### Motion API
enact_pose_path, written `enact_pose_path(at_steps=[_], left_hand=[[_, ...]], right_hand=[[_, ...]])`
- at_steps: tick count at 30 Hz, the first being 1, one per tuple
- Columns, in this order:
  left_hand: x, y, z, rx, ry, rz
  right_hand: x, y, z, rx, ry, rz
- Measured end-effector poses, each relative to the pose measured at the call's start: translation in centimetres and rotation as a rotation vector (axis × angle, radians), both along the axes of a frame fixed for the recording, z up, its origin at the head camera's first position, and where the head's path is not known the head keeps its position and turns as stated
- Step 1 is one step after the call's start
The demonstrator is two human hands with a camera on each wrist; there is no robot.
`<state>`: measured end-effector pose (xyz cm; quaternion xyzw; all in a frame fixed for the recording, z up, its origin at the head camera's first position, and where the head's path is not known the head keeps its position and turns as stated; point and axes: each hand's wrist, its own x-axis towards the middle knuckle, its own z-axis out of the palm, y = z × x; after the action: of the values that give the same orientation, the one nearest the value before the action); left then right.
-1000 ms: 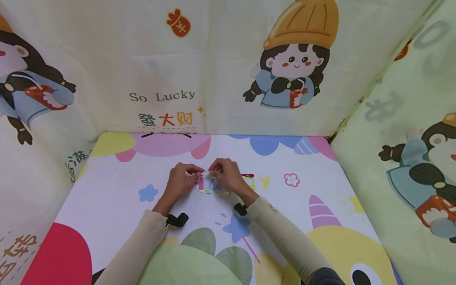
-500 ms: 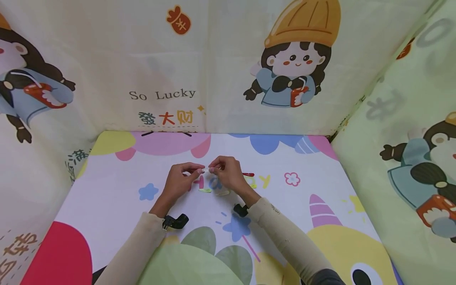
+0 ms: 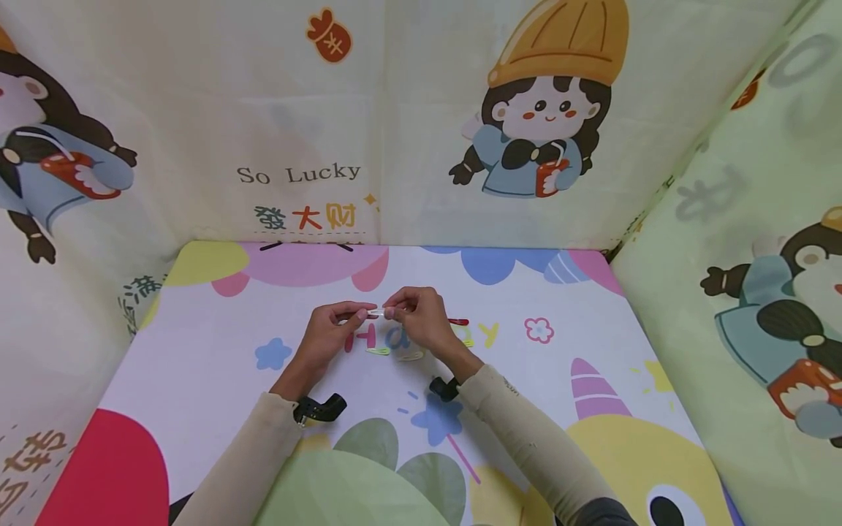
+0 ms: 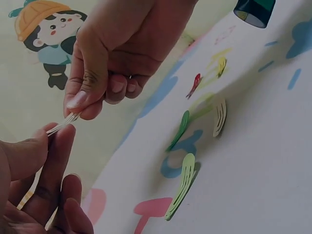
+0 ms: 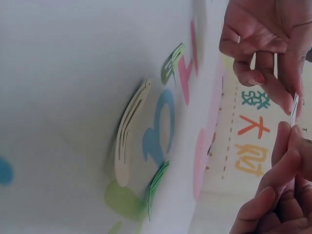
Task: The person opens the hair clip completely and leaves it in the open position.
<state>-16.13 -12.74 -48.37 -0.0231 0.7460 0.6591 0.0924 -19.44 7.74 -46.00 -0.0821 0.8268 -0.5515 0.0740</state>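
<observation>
Both hands meet above the table's far middle in the head view, with a white snap hair clip between their fingertips. My left hand pinches one end between thumb and fingers. The other end is pinched by my right hand, whose fingertips cover it. Below the hands, several more snap clips lie on the table: a light green clip, a dark green clip, a cream clip, a red clip and a yellow clip.
The white table carries printed coloured letters and cartoon shapes. Behind it stands a cream cloth wall with printed figures, and further cloth panels close off both sides. Each wrist wears a black camera; the left camera sits just past the sleeve cuff.
My left hand has drawn slightly to the left, so more of the white hair clip and the printed pink letter show. The right hand is slightly higher in view; the other clips lie still.
</observation>
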Motion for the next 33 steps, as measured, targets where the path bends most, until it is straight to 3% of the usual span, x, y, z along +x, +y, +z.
enact_pose_path(at_steps=[12,33], left_hand=[[0.16,0.14,-0.39,0.053,-0.02,-0.008],[0.11,0.26,-0.26,0.079,-0.027,-0.006]], right_hand=[[0.36,-0.02,0.45,-0.002,-0.057,-0.038],[0.32,0.12,0.6,-0.043,-0.084,-0.043]])
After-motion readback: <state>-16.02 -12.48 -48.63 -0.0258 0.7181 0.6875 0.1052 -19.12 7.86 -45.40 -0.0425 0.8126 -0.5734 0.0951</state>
